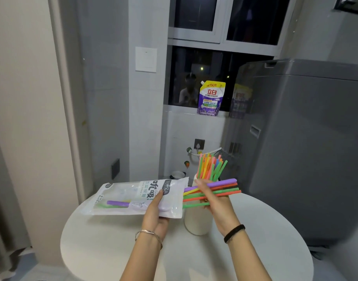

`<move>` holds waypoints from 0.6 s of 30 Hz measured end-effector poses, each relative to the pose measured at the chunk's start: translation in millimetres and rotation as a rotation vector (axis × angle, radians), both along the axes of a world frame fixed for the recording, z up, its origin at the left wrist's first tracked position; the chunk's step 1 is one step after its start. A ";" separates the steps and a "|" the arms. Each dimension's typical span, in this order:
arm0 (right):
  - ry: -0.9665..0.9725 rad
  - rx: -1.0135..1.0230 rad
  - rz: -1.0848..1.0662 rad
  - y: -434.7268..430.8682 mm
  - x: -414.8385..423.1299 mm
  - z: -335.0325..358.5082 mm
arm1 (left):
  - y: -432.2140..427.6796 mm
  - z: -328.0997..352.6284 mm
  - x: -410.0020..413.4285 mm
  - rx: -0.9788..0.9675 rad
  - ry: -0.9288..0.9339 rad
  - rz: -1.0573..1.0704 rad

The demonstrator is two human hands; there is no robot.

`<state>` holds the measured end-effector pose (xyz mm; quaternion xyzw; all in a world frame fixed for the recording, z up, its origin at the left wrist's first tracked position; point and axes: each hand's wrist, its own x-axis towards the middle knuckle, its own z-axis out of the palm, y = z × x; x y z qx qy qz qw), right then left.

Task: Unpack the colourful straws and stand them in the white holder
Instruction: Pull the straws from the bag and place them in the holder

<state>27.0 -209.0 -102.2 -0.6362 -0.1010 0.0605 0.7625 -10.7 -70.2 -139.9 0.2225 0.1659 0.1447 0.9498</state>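
My left hand (156, 212) grips the right end of a clear and white straw packet (133, 197), held flat above the table; a purple and a green straw still show inside it. My right hand (211, 200) holds a fanned bundle of straws (222, 188), purple, orange, yellow and green, lying sideways just outside the packet's open mouth. Behind and below that hand stands the white holder (196, 222), with several orange, green and pink straws (210, 167) upright in it.
A round white table (133, 250) carries the holder. A grey washing machine (307, 149) stands close on the right. A purple detergent pouch (211, 98) sits on the window sill. Wall sockets and a hose are behind the table.
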 end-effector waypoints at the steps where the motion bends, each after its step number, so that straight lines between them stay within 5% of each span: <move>1: -0.008 -0.040 -0.019 2.7 -0.7 -0.9 | -2.0 0.4 0.1 -0.009 -0.005 -0.010; 8: -0.016 0.162 -0.241 -8.7 14.1 11.5 | -2.5 3.7 0.5 -0.019 -0.048 -0.023; 14: -0.058 -0.028 -0.130 8.6 13.9 13.0 | -14.7 8.6 -0.3 -0.088 -0.058 -0.064; 18: -0.088 0.375 -0.140 1.2 25.9 45.1 | -13.0 11.8 -0.7 -0.098 -0.035 -0.034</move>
